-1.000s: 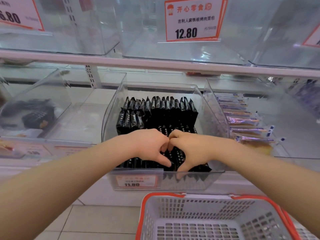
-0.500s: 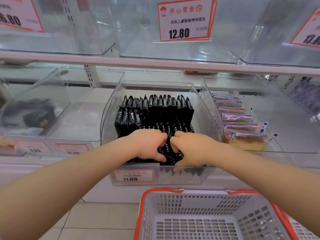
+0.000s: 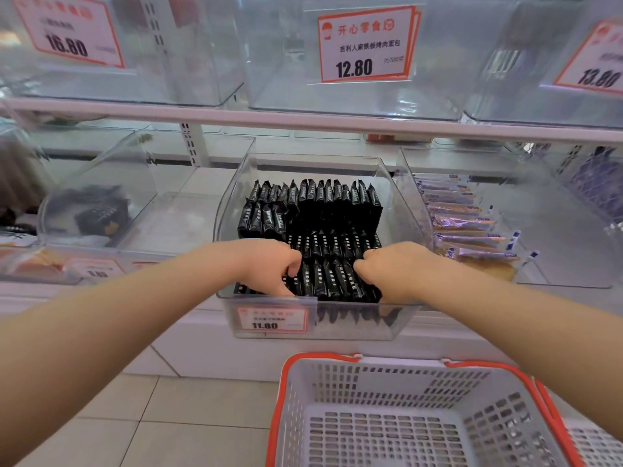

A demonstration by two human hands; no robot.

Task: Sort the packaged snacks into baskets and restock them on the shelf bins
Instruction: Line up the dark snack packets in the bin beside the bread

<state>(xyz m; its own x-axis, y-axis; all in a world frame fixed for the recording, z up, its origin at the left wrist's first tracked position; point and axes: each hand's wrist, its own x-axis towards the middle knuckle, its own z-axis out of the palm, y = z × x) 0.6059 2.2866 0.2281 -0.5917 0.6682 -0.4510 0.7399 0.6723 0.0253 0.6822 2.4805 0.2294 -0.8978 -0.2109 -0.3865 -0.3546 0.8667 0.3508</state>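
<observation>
Head view: curled left hand [image 3: 269, 264] and right hand [image 3: 391, 271] tidy black packets [image 3: 323, 230] filling the bin [image 3: 409, 210]; basket [image 3: 421, 416] empty, restocking nearly done.

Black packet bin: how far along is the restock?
Done: the clear bin holds rows of black packets, and the basket below looks empty. In hand: left hand and right hand, fingers curled, are in the front row, apparently straightening it. Left: the bins on the upper shelf look empty.
</observation>
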